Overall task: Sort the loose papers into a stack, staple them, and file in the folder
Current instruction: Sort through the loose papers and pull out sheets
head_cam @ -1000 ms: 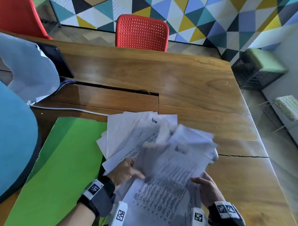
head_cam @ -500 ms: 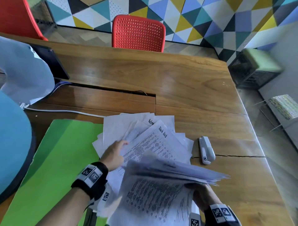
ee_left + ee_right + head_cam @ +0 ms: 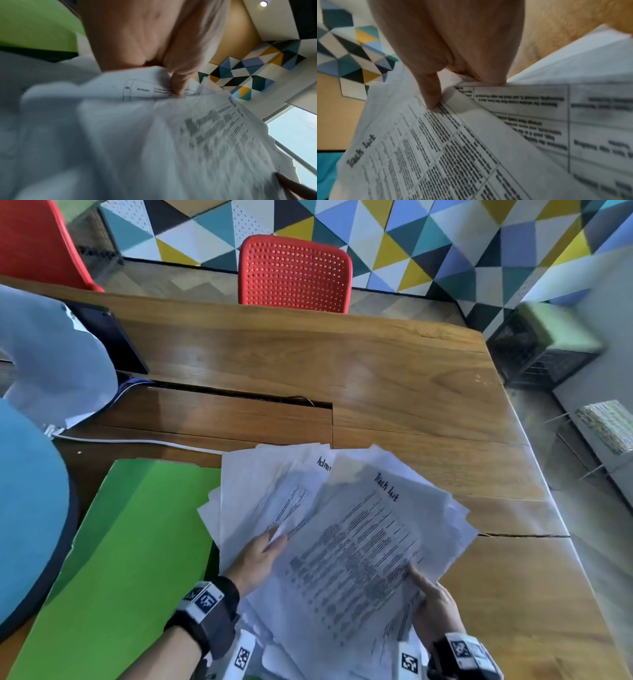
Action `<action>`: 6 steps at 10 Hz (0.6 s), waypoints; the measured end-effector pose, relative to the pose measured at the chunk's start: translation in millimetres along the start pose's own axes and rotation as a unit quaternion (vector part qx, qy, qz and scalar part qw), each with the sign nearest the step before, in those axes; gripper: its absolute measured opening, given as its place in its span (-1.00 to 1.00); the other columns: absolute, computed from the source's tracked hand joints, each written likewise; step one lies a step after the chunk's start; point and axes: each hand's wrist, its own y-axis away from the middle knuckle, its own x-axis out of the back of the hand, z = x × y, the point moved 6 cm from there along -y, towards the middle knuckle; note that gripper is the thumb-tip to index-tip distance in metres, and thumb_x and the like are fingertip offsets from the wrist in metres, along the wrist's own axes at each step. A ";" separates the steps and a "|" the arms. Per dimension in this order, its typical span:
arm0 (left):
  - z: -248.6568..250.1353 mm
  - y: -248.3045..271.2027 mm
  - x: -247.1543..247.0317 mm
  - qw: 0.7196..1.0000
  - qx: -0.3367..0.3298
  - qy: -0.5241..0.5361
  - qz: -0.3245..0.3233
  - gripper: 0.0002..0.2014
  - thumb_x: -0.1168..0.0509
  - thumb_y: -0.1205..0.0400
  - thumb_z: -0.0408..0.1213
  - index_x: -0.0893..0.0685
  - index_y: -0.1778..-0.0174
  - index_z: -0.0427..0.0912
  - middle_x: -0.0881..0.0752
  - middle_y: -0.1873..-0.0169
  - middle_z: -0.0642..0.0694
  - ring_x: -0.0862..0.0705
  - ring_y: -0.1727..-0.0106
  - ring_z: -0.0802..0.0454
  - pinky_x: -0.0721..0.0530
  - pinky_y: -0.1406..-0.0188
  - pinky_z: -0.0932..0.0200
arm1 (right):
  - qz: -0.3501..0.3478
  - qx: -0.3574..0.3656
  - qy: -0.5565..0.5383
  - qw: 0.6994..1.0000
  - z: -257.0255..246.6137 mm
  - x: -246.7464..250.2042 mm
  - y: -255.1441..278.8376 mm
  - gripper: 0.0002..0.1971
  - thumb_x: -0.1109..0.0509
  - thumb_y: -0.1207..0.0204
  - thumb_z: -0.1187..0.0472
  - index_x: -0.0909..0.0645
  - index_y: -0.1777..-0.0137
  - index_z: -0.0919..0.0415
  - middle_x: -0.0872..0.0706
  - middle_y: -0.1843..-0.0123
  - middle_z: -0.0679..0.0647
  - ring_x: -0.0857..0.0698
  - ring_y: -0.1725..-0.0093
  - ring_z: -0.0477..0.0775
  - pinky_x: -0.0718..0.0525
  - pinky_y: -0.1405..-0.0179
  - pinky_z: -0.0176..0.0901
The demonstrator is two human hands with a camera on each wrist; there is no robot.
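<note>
A fanned sheaf of loose papers (the top sheet headed "Task list") is gripped at its left edge by the left hand and at its lower right by the right hand, above the wooden counter, with the green folder lying just to the left.

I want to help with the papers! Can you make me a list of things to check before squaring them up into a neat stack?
1. Both hands on the papers: ok. The left hand holds their left edge, and the right hand pinches the Task List sheet at the bottom right.
2. Edges lined up: not ok. The papers are fanned out at different angles.
3. Folder ready: ok. The green folder lies on the table, left of the papers.
4. Stapler within reach: cannot tell. None shows in any view now.
5. All sheets gathered: cannot tell. The pile hides what is under it.
</note>
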 end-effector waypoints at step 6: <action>29.2 -0.5 56.7 0.955 -0.015 -0.249 0.160 -0.64 -0.30 -0.56 -0.47 -0.54 -0.28 -0.21 -0.64 -0.24 -0.12 -0.67 -0.21 -0.05 -0.64 -0.22 0.10 | -0.029 -0.068 -0.062 0.995 82.9 35.0 -55.0 -0.43 -0.56 -0.41 0.07 -0.64 -0.37 0.35 -0.65 -0.43 0.34 -0.70 -0.34 0.24 -0.73 -0.17 -0.01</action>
